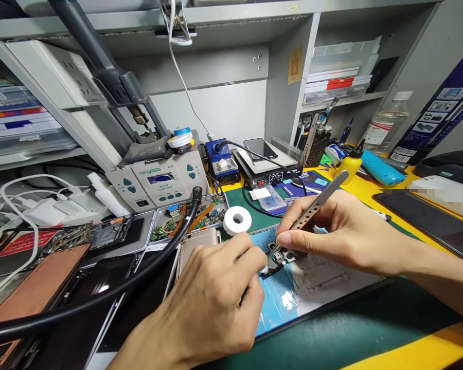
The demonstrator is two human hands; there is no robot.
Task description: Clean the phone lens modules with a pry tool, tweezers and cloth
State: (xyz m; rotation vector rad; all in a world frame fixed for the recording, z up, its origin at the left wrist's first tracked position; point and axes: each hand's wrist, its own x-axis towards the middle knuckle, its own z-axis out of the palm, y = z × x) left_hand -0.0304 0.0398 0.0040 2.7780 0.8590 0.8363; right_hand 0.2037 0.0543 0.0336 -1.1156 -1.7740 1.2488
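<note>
My right hand pinches a pair of metal tweezers, and their tips touch a small dark circuit part lying on a blue and white printed mat. My left hand is closed, its fingertips pressing the same small part from the left and holding a small white piece against it. A roll of white tape sits just behind the hands.
A soldering station with a thick black hose stands at the left, beside trays of phone boards and opened phones. A hot plate with a phone, a yellow bottle and a blue tool stand behind.
</note>
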